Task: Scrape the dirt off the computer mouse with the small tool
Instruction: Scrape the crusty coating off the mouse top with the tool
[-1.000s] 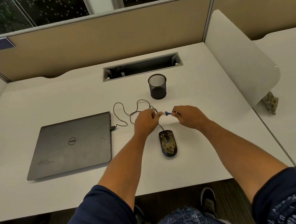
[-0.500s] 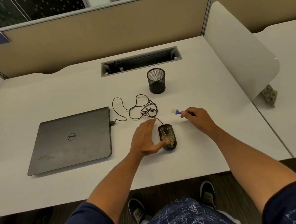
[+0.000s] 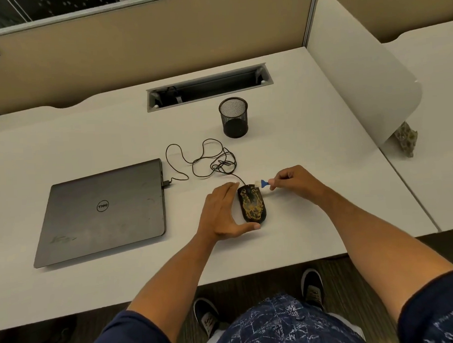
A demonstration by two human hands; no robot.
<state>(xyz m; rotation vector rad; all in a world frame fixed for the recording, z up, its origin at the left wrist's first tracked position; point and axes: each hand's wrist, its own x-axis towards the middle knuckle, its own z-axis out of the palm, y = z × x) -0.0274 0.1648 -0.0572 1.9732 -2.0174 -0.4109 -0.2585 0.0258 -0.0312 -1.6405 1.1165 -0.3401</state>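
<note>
Pinched between the thumb and fingers of the right hand (image 3: pixel 295 182) is a small tool with a blue handle and a pale bristle tip (image 3: pixel 262 182), and its tip sits at the front right edge of the black computer mouse with a yellow marbled pattern (image 3: pixel 252 205); whether it really touches cannot be told. The left hand (image 3: pixel 220 213) grasps the mouse from its left side, with the fingers along the left edge and the thumb curled against the near end. The mouse lies flat on the white desk (image 3: pixel 87 142), near the front edge. Its thin black cable (image 3: pixel 206 159) runs in loose loops to the side of a closed grey laptop (image 3: pixel 104 211), which lies to the left. A black mesh pen cup (image 3: pixel 233 117) stands upright behind the mouse, well apart from both hands.
</note>
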